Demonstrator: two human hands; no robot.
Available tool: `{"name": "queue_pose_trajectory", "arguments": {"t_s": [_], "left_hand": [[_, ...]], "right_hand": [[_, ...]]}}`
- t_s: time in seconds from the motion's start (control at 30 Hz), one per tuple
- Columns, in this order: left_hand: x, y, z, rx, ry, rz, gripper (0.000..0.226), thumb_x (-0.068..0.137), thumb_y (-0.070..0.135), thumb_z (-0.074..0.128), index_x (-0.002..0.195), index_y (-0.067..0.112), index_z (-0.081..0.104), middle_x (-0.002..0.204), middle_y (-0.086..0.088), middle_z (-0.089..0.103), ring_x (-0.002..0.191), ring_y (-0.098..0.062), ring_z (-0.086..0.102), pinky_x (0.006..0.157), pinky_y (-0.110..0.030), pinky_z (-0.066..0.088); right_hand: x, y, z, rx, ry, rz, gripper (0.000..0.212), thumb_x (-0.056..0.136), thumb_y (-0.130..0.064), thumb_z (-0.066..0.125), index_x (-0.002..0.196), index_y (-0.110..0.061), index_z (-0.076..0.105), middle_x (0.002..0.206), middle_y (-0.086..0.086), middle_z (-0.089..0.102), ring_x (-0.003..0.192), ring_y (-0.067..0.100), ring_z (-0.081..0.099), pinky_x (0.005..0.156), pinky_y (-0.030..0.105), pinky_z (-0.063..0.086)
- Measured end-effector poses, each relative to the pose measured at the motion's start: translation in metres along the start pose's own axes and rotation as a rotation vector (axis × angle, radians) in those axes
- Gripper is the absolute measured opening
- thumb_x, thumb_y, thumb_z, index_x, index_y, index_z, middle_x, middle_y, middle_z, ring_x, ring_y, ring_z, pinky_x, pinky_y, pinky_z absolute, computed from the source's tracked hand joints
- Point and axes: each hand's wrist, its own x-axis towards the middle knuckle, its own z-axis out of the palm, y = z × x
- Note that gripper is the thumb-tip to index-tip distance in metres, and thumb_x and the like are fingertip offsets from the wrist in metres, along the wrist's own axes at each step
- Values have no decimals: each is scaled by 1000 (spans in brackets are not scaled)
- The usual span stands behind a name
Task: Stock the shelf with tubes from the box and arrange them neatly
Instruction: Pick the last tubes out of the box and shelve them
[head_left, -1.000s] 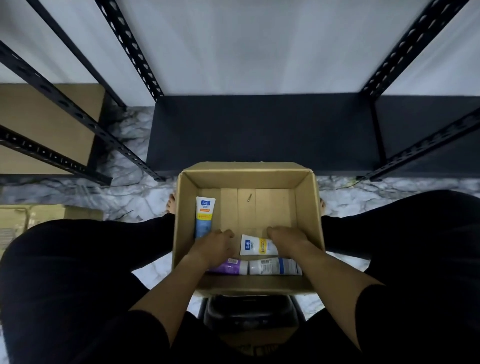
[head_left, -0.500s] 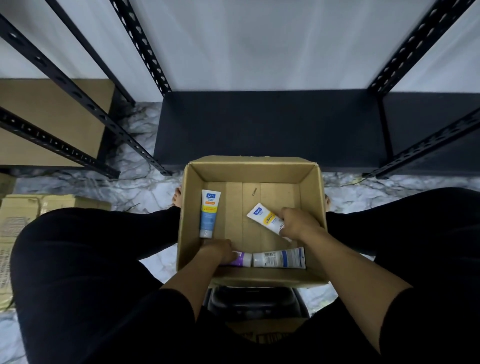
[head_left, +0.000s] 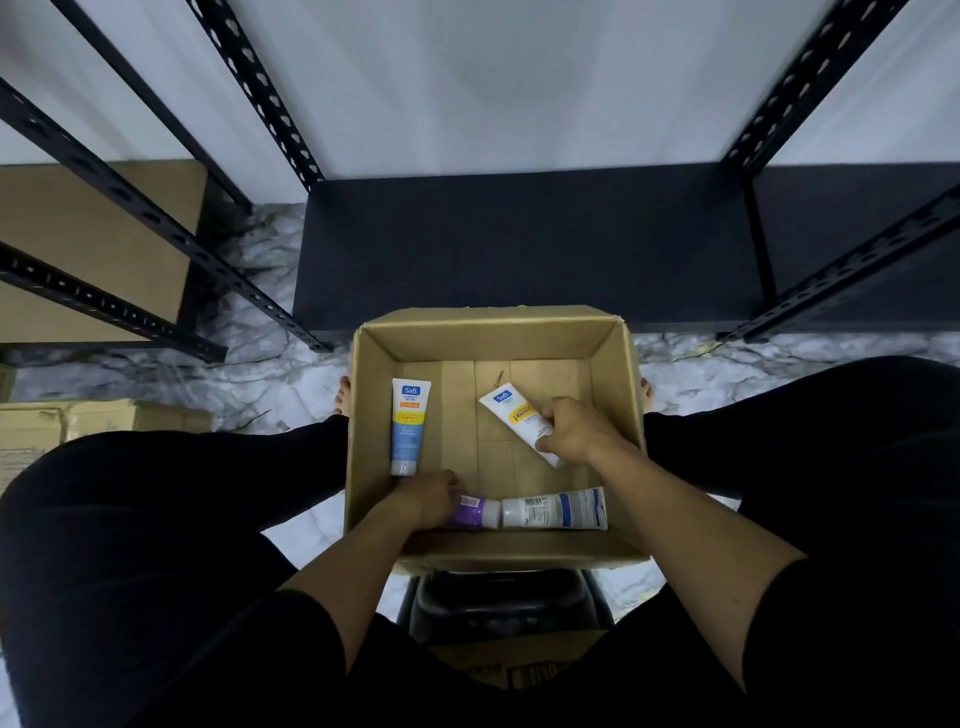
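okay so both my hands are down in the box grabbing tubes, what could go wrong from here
1. Your right hand holds the white and yellow tube near one end, so it may tilt or slip as you lift.
2. Your left hand covers most of the purple tube, which lies end to end with the white and blue tube; pulling it could drag that one askew.
3. The cardboard box seems perched on a stool; lifting with both hands could tip it.

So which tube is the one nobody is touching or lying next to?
Look inside the open cardboard box in front of the dark shelf. Along its left wall lies the blue tube, pointing straight up and down. It alone has a blue lower half, and neither of the hands touches it.
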Motion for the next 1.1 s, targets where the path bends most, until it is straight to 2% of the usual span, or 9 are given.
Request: {"name": "queue_pose_trajectory", "arguments": {"t_s": [0.2,0.3,0.37,0.47,0.63,0.73,0.87,1.0,1.1], "left_hand": [[-2,-10,1,-102,163,-14,38,100,23,47,138,20,49,136,-8,56,120,-23,53,98,-35,47],[0,-7,3,-97,177,70,41,93,26,60,133,29,52,136,-2,56,120,-20,54,101,-39,48],[-1,-6,6,-25,148,149,45,89,27,66,132,29,52,139,2,50,123,-19,51,104,-38,45],[-1,-8,7,121,141,249,39,87,35,68,123,32,56,134,4,51,121,-18,50,102,-39,44],[6,-11,5,231,170,262,36,85,32,69,118,27,56,129,0,56,116,-20,52,98,-38,45],[7,-10,5,163,183,268,33,81,30,73,110,28,55,123,2,57,111,-18,53,93,-36,48],[7,-7,-8,44,268,261,28,82,27,72,99,32,50,119,3,55,107,-16,51,89,-32,45],[1,-9,-19,-91,389,223,30,78,28,77,103,27,60,111,3,61,102,-17,57,84,-30,48],[-8,-15,-22,-225,435,169,27,77,22,79,97,25,62,105,1,65,98,-17,59,79,-24,44]], "right_hand": [[2,-2,1,33,11,-16,44,84,-23,74,125,-14,60,123,6,66,105,21,64,87,35,53],[3,-3,1,61,19,-31,47,84,-24,75,128,-15,60,124,5,66,106,20,64,86,34,52],[3,-4,0,73,19,-40,48,84,-24,75,129,-15,60,125,4,66,106,19,64,86,33,52],[5,-4,-2,102,31,-54,49,84,-24,76,129,-15,60,125,4,66,106,19,64,85,32,50],[5,-3,-3,185,45,-65,51,83,-21,77,130,-16,57,127,3,64,107,19,64,88,33,51],[5,-3,-5,216,54,-76,50,82,-21,78,128,-16,58,127,4,65,106,19,64,91,37,53],[6,-7,-9,259,60,-91,52,83,-21,77,130,-16,57,126,4,66,105,18,64,89,34,53],[2,-11,-13,300,58,-114,56,84,-20,77,135,-16,53,127,7,65,106,20,64,89,34,52],[-4,-11,-16,338,54,-142,55,84,-19,76,134,-19,51,123,8,67,101,19,66,88,36,54]]}}
